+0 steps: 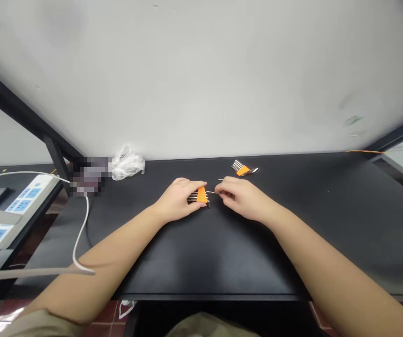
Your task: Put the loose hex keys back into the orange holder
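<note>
My left hand (180, 199) grips an orange hex key holder (202, 194) between thumb and fingers, just above the black tabletop. Several metal hex keys run through the holder, their ends partly hidden by the hand. To its right, my right hand (240, 196) is closed in a pinch on a thin metal hex key (211, 192). The key's shaft reaches left to the holder; whether its tip sits inside a slot is too small to tell. Behind the right hand lies a second orange holder (243, 170) with several hex keys fanned out of it.
A crumpled clear plastic bag (127, 164) lies at the back left, beside a blurred-out patch. White power strips (22, 206) stand on the left, and a white cable (82, 234) loops near my left forearm. Black frame bars (15, 112) flank the table (205, 262); a pale wall rises behind.
</note>
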